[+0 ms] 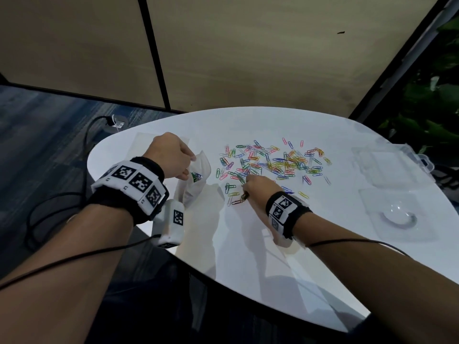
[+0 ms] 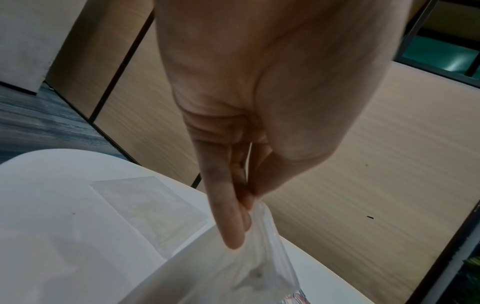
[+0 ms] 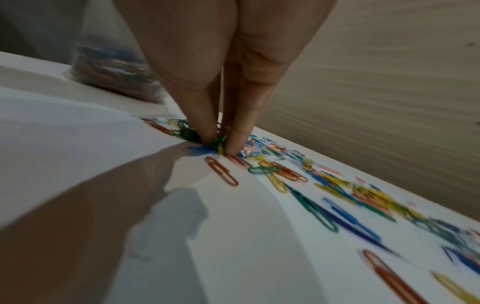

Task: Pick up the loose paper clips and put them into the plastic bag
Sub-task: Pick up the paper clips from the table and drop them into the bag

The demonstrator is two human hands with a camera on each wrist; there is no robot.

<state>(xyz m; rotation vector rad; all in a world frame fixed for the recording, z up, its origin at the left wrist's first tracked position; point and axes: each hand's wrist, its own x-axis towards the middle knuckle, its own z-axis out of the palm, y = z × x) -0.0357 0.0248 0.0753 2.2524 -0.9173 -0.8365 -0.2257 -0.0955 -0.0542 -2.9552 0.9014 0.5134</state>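
Left hand point(image 1: 170, 155) pinching plastic bag point(image 1: 196, 180) containing blurred clips; right hand point(image 1: 259, 188) pinching loose paper clips point(image 1: 273, 162) on tabletop point(image 1: 248, 232).

Left hand point(image 1: 171, 155) holds plastic bag point(image 1: 198, 175); right hand point(image 1: 258, 188) apparently pinches paper clips point(image 1: 273, 162).

The head camera looks steeply down on the round white table point(image 1: 248, 244); both wrist cameras view its surface closely along the fingers.

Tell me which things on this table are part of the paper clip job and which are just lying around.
Part of the job: loose paper clips, plastic bag, left hand, right hand.
Lying about: clear plastic cases, flat clear sleeve.
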